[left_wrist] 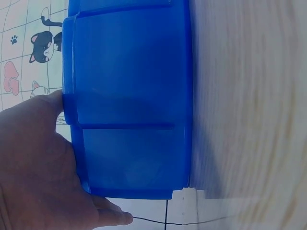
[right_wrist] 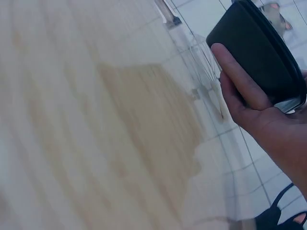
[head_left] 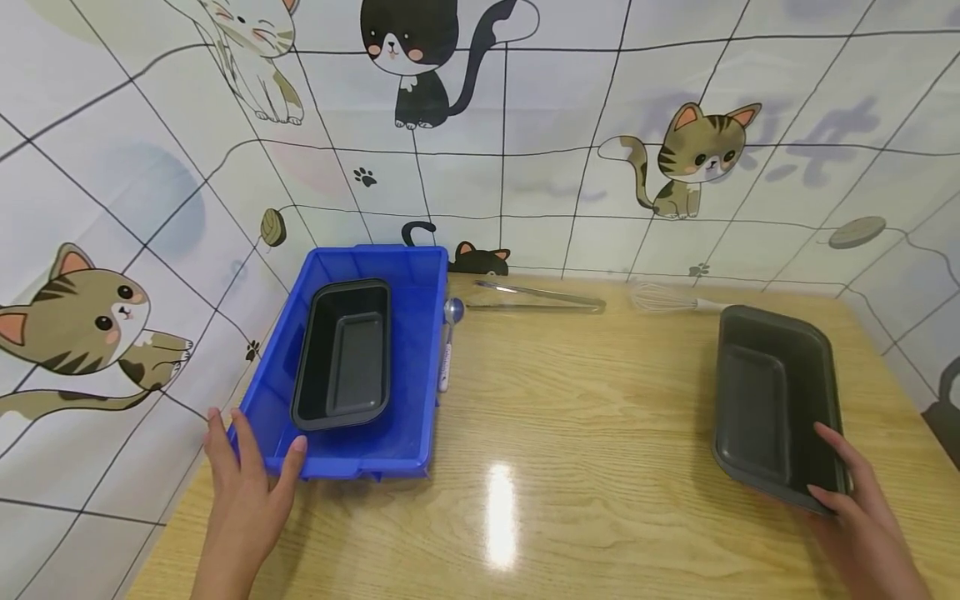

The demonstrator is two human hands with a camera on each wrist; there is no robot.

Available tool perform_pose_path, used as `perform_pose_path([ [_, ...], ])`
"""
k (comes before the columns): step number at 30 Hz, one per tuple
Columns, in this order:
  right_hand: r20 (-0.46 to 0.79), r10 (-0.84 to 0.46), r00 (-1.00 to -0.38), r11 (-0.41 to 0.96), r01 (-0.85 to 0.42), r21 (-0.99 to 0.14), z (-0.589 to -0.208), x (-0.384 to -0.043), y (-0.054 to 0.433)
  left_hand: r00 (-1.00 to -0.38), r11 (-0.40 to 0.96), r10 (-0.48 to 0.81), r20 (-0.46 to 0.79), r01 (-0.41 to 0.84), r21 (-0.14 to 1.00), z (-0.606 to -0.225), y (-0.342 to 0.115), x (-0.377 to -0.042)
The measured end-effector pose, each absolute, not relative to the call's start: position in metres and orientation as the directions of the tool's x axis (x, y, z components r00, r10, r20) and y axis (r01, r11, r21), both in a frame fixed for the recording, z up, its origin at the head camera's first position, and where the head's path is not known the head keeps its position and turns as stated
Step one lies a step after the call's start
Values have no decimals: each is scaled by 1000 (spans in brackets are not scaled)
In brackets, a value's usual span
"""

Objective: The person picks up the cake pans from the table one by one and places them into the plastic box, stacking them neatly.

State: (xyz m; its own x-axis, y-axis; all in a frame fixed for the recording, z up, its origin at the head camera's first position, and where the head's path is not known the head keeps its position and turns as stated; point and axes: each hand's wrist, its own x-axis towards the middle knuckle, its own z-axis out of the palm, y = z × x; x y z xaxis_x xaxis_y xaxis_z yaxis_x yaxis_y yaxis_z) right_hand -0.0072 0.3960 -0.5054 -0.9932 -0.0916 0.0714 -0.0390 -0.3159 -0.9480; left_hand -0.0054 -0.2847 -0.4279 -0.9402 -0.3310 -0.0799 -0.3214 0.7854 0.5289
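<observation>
My left hand (head_left: pixel 243 508) rests at the near left corner of a blue plastic tray (head_left: pixel 426 375), fingers spread along its side and the thumb on its front rim. In the left wrist view, the hand (left_wrist: pixel 38 167) lies against the tray's outer wall (left_wrist: pixel 129 86). A dark loaf pan (head_left: pixel 360 358) sits inside the tray. My right hand (head_left: pixel 862 517) grips a second dark loaf pan (head_left: pixel 750 408) by its near right edge, with fingers beneath it. That pan (right_wrist: pixel 254 57) is held tilted above the table in the right wrist view.
Metal tongs (head_left: pixel 540 296) lie along the back of the wooden table (head_left: pixel 570 433). Beside them is a whisk (head_left: pixel 667 298) with a pale handle, partly behind the raised pan. A spoon (head_left: pixel 450 333) lies along the tray's right side. Cat-printed sheeting (head_left: pixel 555 183) borders the table.
</observation>
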Motion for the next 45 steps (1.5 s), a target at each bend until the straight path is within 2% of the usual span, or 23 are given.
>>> perform_pose_path([
  [4,46,-73,-996,-278,-24,-960,-496,-13,380,-940,786,-331,-83,-323,527,-428,-285,-6],
  [11,136,-132,-982,-440,-65,-896,-492,-21,356,-937,788,-334,-104,-338,516,-428,-285,-6],
  [13,160,-146,-976,-443,-80,-893,-491,-24,350,-936,788,-335,-107,-341,513,-428,-285,-6],
  [22,212,-188,-959,-382,-127,-915,-483,-40,320,-937,790,-337,-96,-337,512,-428,-286,-7],
  [35,188,-238,-953,-249,-128,-960,-459,-66,266,-932,788,-344,-112,-351,506,-427,-286,-6],
  [45,194,-292,-937,-222,-131,-966,-441,-82,225,-935,786,-337,-113,-346,512,-427,-285,-7],
])
